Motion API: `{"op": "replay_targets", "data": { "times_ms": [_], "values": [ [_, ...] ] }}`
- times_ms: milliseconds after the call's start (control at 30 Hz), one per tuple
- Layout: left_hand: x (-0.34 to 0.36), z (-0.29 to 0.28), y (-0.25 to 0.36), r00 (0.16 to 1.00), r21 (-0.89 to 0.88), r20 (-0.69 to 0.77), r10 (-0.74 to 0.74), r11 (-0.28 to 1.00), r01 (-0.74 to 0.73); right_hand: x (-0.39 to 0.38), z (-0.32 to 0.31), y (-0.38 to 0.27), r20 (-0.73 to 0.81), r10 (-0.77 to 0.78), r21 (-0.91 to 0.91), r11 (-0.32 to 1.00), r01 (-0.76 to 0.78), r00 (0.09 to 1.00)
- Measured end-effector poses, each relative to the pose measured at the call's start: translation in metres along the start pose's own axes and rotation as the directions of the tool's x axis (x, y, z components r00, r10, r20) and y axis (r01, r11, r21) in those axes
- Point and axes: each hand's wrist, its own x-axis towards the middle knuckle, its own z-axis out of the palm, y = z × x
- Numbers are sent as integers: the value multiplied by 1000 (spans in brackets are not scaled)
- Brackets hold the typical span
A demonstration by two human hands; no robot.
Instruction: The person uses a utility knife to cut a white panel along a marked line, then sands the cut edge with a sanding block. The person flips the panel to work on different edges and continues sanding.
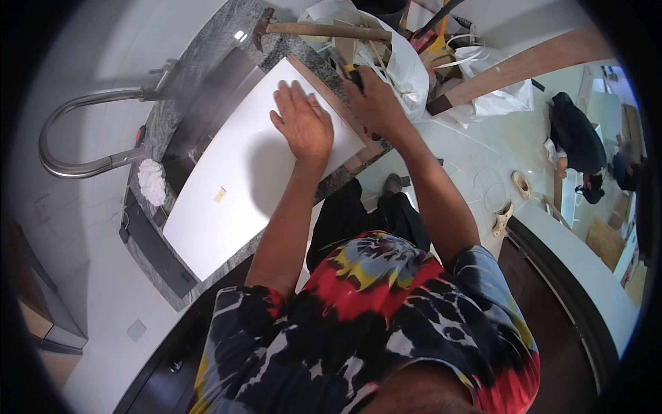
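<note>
A large white board [227, 186] lies slantwise over the grey stone counter and part of the sink. My left hand [303, 124] rests flat on its upper part, fingers spread. Along the board's right edge runs a brown wooden strip [321, 86]. My right hand [378, 103] is closed around a black-and-yellow-handled tool [353, 74], just beyond that edge. The tool's working end is too small and blurred to identify. A small tan patch [220, 194] shows on the board's lower part.
A wooden-handled hammer [324, 30] lies at the counter's far end. White bags [407, 69] of scraps stand beyond my right hand, near a long wooden plank [517, 69]. A curved metal faucet [76, 103] rises at left. Another person [578, 131] bends down at far right.
</note>
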Motion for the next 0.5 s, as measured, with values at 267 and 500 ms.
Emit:
{"op": "replay_targets", "data": {
  "times_ms": [267,500],
  "values": [
    [3,0,9,973,59,147,-176,984,169,32,41,-2,157,-100,-224,965,134,983],
    [5,-4,9,958,56,212,-193,981,185,44,48,-10,213,-84,-294,945,146,973]
  ]
}}
